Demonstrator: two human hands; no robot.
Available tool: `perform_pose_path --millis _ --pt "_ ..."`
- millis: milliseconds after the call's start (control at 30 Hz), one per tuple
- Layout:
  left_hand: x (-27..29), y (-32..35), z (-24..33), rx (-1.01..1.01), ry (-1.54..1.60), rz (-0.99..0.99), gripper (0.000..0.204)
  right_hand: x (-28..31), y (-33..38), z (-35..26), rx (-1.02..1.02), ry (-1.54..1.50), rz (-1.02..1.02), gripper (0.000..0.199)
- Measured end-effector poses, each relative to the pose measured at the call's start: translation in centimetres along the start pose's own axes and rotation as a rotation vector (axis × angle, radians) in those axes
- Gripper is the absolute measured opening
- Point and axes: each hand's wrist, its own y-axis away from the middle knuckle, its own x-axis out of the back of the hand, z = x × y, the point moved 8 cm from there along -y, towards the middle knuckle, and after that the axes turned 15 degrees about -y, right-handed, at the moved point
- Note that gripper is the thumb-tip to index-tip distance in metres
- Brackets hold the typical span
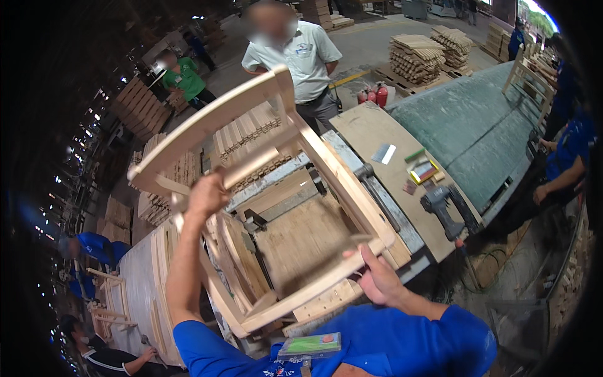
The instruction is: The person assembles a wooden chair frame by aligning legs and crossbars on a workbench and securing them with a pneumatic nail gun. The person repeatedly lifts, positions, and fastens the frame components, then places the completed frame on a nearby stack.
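Two hands (207, 195) lift a chair frame (270, 188) above a workshop bench (370, 135).

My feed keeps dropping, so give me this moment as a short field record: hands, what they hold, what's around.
left hand: raised, gripping a rail of the chair frame
right hand: holding the frame's lower rail
chair frame: unfinished pale wood, tilted above the workbench
on bench: power drill, metal scraper
nearby: person in white shirt standing behind

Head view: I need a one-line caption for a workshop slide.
Both hands, left hand and right hand, hold an unfinished wooden chair frame above a workbench.
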Motion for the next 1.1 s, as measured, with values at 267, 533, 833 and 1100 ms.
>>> perform_pose_path --millis 267,533,833,1100 --pt "23.7 17.8 3.1 0.097 -0.309 0.744 0.031 -8.1 5.9 -2.6 0.206 -0.036 -0.423 0.047" --pt "31.6 25.3 13.8 0.366 -0.521 1.214 0.049 -11.0 4.4 0.4 0.406 -0.135 -0.438 0.02" --pt "32.3 24.5 37.3 -0.496 -0.165 1.807 0.063 -6.0 8.4 -29.7 0.833 -0.445 -0.401 0.018" --pt "10.0 3.7 62.5 -0.651 1.922 -0.119 0.041 7.4 19.2 -53.0 1.234 -0.065 -0.061 0.016"
